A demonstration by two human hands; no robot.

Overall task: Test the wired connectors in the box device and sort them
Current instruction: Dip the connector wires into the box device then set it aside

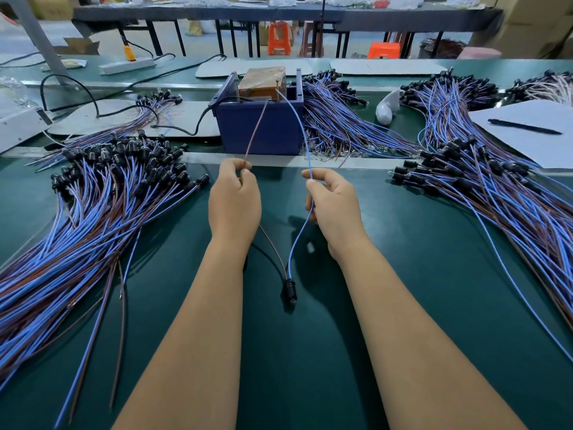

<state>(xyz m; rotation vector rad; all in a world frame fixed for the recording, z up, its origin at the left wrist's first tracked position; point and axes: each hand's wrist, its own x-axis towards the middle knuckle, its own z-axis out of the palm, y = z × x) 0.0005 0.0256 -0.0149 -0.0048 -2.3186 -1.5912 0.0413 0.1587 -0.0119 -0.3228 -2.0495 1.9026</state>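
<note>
While both hands hold one wired connector up to the tester, the scene reads as follows.

Left hand [234,197]: thumb and forefinger pinch the brown wire [256,131] near its far end.

Right hand [333,201]: fingers curl round the blue wire [302,131], pinching it just as high.

Wire run: beyond each pinch, both wires rise away from the person, long axes nearly parallel, tips at the top of the blue box device [262,125].

Connector body [290,287]: black, hanging below and behind both grips, between the forearms, just above the green mat [294,367].

Nearer hand: neither; the box lies straight ahead of both.

Sorting piles: a bundle on the left [93,212] and a bundle on the right [496,197] flank the hands.
</note>
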